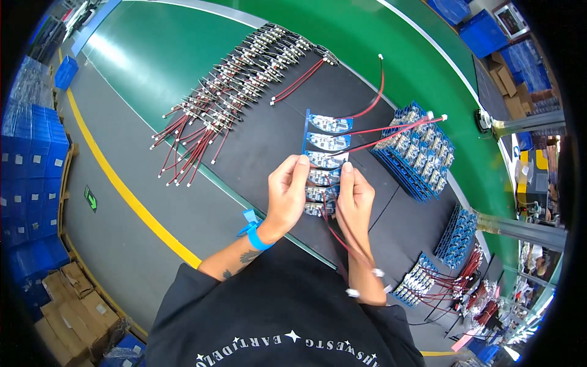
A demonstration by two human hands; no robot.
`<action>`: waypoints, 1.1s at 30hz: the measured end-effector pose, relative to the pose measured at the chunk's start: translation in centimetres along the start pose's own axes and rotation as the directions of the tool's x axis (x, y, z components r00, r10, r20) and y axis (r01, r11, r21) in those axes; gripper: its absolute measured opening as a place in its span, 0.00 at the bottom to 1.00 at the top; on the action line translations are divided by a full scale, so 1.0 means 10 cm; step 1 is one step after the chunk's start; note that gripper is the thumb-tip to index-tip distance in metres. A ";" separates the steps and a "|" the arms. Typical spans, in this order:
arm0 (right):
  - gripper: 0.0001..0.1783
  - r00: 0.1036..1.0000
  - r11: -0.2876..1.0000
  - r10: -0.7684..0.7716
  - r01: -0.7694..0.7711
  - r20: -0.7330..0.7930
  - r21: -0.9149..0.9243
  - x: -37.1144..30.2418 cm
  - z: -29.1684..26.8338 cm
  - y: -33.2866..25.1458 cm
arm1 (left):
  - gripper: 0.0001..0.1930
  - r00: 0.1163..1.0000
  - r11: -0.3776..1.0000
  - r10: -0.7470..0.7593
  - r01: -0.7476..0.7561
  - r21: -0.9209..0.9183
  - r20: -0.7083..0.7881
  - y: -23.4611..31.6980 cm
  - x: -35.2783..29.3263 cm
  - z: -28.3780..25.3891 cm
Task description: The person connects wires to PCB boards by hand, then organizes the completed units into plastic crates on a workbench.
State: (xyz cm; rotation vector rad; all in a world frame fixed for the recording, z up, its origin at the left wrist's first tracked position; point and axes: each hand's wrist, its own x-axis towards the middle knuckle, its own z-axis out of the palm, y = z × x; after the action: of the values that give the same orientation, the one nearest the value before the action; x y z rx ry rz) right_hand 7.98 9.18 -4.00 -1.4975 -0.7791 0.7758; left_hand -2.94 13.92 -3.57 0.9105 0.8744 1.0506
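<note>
Both my hands pinch a blue panel of small circuit boards (330, 143), held over the dark table mat. My left hand (286, 191), with a blue band at its wrist, is closed on the panel's left edge. On the opposite edge, the thumb and fingers of my right hand (354, 199) are closed on it. Red and dark wires (373, 104) with white plugs trail from several boards. Some stretch out to the right, while others hang down across my right wrist. My fingers hide part of the panel's middle.
Beyond my left hand lies a long pile of wired boards (251, 73). To the right stand a stack of blue board panels (416, 153) and another stack (457, 235). Nearer are a wired panel (417, 280) and red wire bundles (474, 269). Blue crates (36, 165) line the left.
</note>
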 end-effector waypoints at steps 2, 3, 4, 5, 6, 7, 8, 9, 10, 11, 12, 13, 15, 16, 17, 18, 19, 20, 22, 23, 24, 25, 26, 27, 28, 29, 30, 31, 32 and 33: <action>0.20 1.000 1.000 -0.014 0.013 -0.020 -0.022 -0.01 0.02 -0.01 | 0.16 0.998 0.987 0.060 -0.064 0.145 0.036 -0.02 0.00 -0.01; 0.20 0.999 0.999 -0.029 0.027 -0.042 -0.047 -0.01 0.01 -0.02 | 0.16 0.998 0.987 0.060 -0.065 0.145 0.036 0.00 0.00 -0.02; 0.20 0.997 0.997 -0.045 0.040 -0.063 -0.072 -0.01 0.01 -0.02 | 0.17 0.998 0.984 0.022 -0.031 0.175 0.054 0.05 0.00 -0.02; 0.20 0.997 0.997 -0.045 0.040 -0.063 -0.073 -0.02 0.00 -0.03 | 0.17 0.997 0.979 -0.017 0.002 0.205 0.071 0.08 -0.01 -0.03; 0.20 0.998 0.999 -0.021 0.019 -0.060 -0.029 -0.02 -0.01 -0.05 | 0.19 0.993 0.971 -0.023 -0.005 0.238 0.113 0.06 0.02 -0.08; 0.19 0.998 1.000 0.003 -0.002 -0.057 0.015 -0.02 -0.02 -0.05 | 0.19 0.994 0.972 -0.020 -0.006 0.237 0.109 0.06 0.03 -0.09; 0.19 0.998 0.998 0.052 -0.051 -0.041 0.040 -0.02 -0.06 -0.04 | 0.19 0.983 0.977 0.008 -0.047 0.208 0.182 0.06 0.04 -0.09; 0.19 0.998 0.998 0.052 -0.051 -0.038 0.040 -0.01 -0.05 -0.07 | 0.20 0.966 0.981 0.037 -0.084 0.177 0.255 0.07 0.04 -0.08; 0.19 0.995 0.990 0.095 -0.093 -0.012 0.104 0.00 -0.03 -0.14 | 0.20 0.955 0.976 0.028 -0.090 0.197 0.296 0.17 0.03 -0.07; 0.20 0.991 0.977 0.135 -0.136 0.016 0.165 0.00 -0.03 -0.21 | 0.20 0.955 0.976 0.029 -0.090 0.197 0.294 0.17 0.03 -0.08; 0.20 0.980 0.968 0.182 -0.192 0.077 0.160 0.00 -0.04 -0.28 | 0.21 0.954 0.972 0.071 -0.133 0.196 0.292 0.16 0.03 -0.08; 0.20 0.980 0.969 0.181 -0.191 0.077 0.159 0.00 -0.04 -0.27 | 0.22 0.950 0.965 0.113 -0.175 0.195 0.290 0.17 0.02 -0.08; 0.21 0.984 0.976 0.151 -0.164 0.097 0.140 -0.02 -0.04 -0.24 | 0.22 0.949 0.955 0.188 -0.237 0.178 0.253 0.14 0.02 -0.05; 0.20 0.983 0.965 0.172 -0.182 0.069 0.187 -0.02 0.00 -0.30 | 0.22 0.944 0.949 0.192 -0.248 0.192 0.269 0.11 0.03 -0.08; 0.20 0.983 0.966 0.170 -0.180 0.067 0.185 -0.02 0.00 -0.29 | 0.22 0.938 0.943 0.196 -0.259 0.206 0.284 0.09 0.03 -0.12; 0.20 0.986 0.972 0.158 -0.164 0.050 0.171 -0.03 -0.01 -0.27 | 0.22 0.927 0.942 0.164 -0.249 0.227 0.337 0.09 0.05 -0.15; 0.20 0.989 0.977 0.145 -0.149 0.034 0.156 -0.03 -0.02 -0.24 | 0.22 0.926 0.942 0.165 -0.250 0.225 0.338 0.11 0.07 -0.13; 0.19 0.995 0.989 0.101 -0.100 -0.004 0.108 -0.03 -0.05 -0.16 | 0.23 0.947 0.967 0.058 -0.132 0.217 0.315 0.15 0.10 -0.11; 0.19 0.999 0.997 0.050 -0.050 0.000 0.066 -0.02 -0.07 -0.09 | 0.23 0.959 0.973 -0.086 0.023 0.229 0.269 0.19 0.14 -0.08; 0.20 1.000 1.000 0.002 -0.002 0.002 0.025 -0.01 -0.08 -0.07 | 0.23 0.960 0.974 -0.081 0.018 0.228 0.267 0.19 0.14 -0.07; 0.13 0.998 0.999 -0.031 0.032 0.050 -0.016 0.00 -0.12 -0.08 | 0.22 0.974 0.969 -0.024 -0.033 0.246 0.226 0.17 0.13 -0.07; 0.13 0.998 0.999 -0.034 0.035 0.054 -0.015 -0.01 -0.09 -0.11 | 0.21 0.982 0.960 0.034 -0.083 0.267 0.185 0.14 0.12 -0.08; 0.08 0.997 0.997 0.028 -0.033 0.072 0.067 -0.02 -0.02 -0.19 | 0.20 0.985 0.938 0.133 -0.161 0.307 0.109 0.08 0.13 -0.07; 0.06 0.992 0.984 0.090 -0.103 0.093 0.146 -0.03 0.01 -0.23 | 0.20 0.985 0.938 0.134 -0.161 0.306 0.109 0.08 0.12 -0.08; 0.10 0.986 0.976 0.080 -0.107 0.148 0.190 -0.04 -0.01 -0.15 | 0.19 0.984 0.902 0.152 -0.175 0.394 0.090 0.09 0.12 -0.08; 0.10 0.986 0.976 0.080 -0.107 0.148 0.189 -0.04 -0.01 -0.15 | 0.17 0.982 0.858 0.171 -0.186 0.479 0.074 0.10 0.11 -0.09; 0.09 0.992 0.990 0.049 -0.063 0.112 0.128 -0.04 0.00 -0.16 | 0.15 0.952 0.826 0.299 -0.295 0.480 0.071 0.10 0.11 -0.05; 0.09 0.997 0.998 0.015 -0.020 0.079 0.066 -0.05 0.01 -0.17 | 0.15 0.951 0.826 0.301 -0.295 0.480 0.068 0.10 0.11 -0.06; 0.10 0.998 0.992 -0.018 0.026 0.065 -0.125 -0.06 -0.03 -0.15 | 0.14 0.930 0.767 0.356 -0.346 0.540 0.091 0.09 0.11 -0.08; 0.10 0.998 0.992 -0.020 0.028 0.065 -0.126 -0.07 -0.03 -0.15 | 0.13 0.906 0.701 0.406 -0.394 0.594 0.121 0.08 0.12 -0.09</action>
State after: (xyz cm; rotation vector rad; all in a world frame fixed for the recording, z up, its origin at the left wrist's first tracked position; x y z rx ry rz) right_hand 7.78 8.51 -2.42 -1.5801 -0.9070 0.7713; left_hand -3.66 15.36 -3.37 1.7060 1.0846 1.1646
